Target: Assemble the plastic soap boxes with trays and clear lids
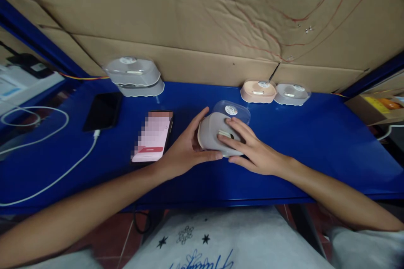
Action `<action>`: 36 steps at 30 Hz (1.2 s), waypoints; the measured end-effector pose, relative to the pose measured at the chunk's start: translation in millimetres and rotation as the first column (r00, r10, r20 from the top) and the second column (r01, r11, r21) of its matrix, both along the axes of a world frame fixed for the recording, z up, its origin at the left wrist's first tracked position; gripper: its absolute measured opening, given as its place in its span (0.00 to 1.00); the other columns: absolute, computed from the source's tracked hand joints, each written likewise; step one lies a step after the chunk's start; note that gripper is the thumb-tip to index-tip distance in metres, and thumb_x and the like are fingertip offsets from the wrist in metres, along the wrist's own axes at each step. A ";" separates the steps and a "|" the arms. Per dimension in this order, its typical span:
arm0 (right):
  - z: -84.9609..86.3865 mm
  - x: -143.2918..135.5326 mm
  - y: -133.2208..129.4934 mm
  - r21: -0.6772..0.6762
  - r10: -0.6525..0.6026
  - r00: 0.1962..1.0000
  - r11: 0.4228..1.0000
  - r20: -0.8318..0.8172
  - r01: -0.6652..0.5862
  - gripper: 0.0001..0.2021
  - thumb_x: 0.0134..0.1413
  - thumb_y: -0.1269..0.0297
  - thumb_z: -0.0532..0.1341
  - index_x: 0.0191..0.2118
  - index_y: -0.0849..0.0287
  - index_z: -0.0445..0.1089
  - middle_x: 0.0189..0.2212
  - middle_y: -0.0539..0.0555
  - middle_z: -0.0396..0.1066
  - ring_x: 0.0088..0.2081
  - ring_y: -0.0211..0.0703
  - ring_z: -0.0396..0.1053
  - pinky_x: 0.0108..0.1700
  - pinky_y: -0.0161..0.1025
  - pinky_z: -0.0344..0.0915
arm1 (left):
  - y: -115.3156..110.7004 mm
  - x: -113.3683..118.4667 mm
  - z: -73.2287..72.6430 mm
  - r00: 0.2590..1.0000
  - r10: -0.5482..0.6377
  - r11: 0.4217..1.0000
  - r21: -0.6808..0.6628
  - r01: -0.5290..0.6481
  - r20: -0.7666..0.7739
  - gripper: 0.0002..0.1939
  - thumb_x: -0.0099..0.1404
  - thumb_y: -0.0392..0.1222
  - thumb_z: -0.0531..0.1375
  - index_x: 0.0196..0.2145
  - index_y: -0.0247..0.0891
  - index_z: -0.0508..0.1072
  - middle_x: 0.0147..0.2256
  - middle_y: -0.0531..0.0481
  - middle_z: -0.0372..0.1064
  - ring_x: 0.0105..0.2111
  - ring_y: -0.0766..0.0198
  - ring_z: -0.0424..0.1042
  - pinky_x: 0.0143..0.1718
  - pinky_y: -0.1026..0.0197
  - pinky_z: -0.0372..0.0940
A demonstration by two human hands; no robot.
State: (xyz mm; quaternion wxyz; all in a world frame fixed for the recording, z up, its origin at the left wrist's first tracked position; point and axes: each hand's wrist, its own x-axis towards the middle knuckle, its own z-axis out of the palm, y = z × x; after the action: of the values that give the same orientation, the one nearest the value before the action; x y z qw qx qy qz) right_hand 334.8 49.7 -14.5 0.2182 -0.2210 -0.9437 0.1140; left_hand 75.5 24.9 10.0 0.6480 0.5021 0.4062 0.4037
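Between my hands, a grey oval container is tilted over the blue table. My left hand wraps round its left end, thumb along the near side. On its top face lie the fingers of my right hand, beside a small pale piece with a dark slot. The right palm is hidden. Just behind the container rests a clear plastic lid with a round white sticker. A peach rim shows at the container's left edge.
Stacked grey containers stand at the back left. A peach container and a grey one stand at the back right. A lit phone, a dark phone and a white cable lie on the left.
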 end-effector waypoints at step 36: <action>4.8 11.3 10.8 -0.197 -0.083 0.995 0.978 -0.061 0.070 0.34 0.73 0.55 0.59 0.78 0.45 0.46 0.78 0.60 0.43 0.78 0.60 0.46 0.76 0.66 0.53 | 12.5 -3.8 0.8 0.922 0.232 0.927 -0.357 -0.113 0.311 0.12 0.74 0.47 0.64 0.52 0.45 0.79 0.50 0.49 0.79 0.47 0.56 0.77 0.42 0.59 0.73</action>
State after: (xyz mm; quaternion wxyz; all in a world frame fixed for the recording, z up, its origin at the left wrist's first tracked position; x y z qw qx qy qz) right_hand 346.1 60.4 -9.7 0.2323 -0.2733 -0.9107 0.2050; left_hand 71.7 37.4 10.8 0.7459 0.2681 0.3906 0.4682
